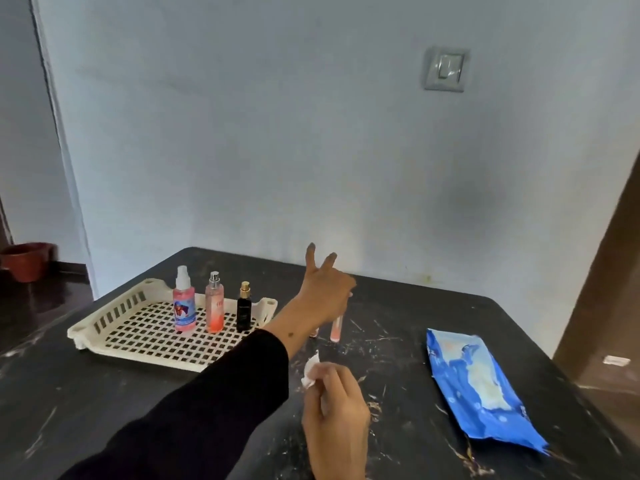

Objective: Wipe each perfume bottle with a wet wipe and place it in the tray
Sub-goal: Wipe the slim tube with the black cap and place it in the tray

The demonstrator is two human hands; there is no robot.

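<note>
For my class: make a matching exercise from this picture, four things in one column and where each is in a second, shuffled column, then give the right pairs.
Things
1. black bottle
2. slim pink bottle
3. wet wipe
4. blue wipes pack

Places
A. lying on the table's right side
B. held in the left hand
C. standing in the tray
D. held in the right hand

Pairs: 1-C, 2-B, 3-D, 4-A
</note>
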